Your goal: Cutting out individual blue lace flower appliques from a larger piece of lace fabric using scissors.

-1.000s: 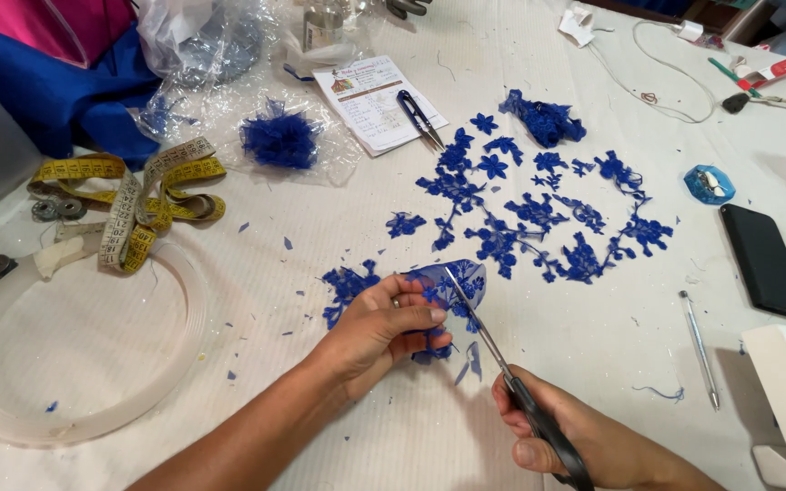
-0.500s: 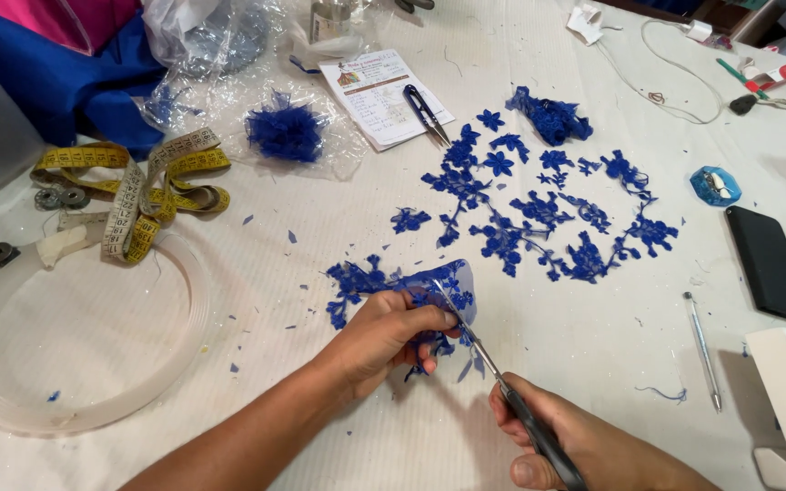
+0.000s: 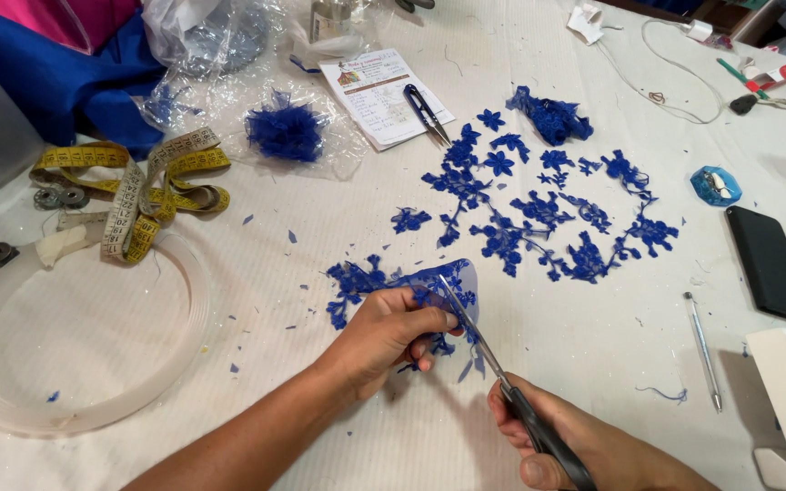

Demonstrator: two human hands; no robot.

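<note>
Left hand [image 3: 391, 332] pinched shut on a strip of blue lace appliqué [image 3: 384, 280], fingers bunched over its right end, near the middle of the white table [image 3: 575, 364]. Right hand [image 3: 584, 445] closed around the dark handles of a pair of scissors [image 3: 502, 382], low at the near edge; blades slightly apart and angled up to the far left, tips buried in the lace just beside the left fingertips [image 3: 443, 320].

Farther right, a large spray of cut blue lace flowers [image 3: 539, 214] laid flat. Scattered around it: a crumpled lace scrap [image 3: 552, 116], a small thread snip [image 3: 427, 111] resting on a printed card [image 3: 384, 93], a blue tulle puff [image 3: 286, 132] on clear plastic wrap. To the left, a yellow tape measure [image 3: 134, 186] in a loose heap and a clear plastic hoop [image 3: 195, 318]. On the right, a black phone [image 3: 768, 262] and 1 thin metal stylus [image 3: 704, 350].

Likely risks (judged from blade position): nicked left fingertips, given how close the points sit to them; a severed petal or stem if the blades drift off the net into the embroidery; a crooked edge if the floppy lace slips or folds in the pinch.
</note>
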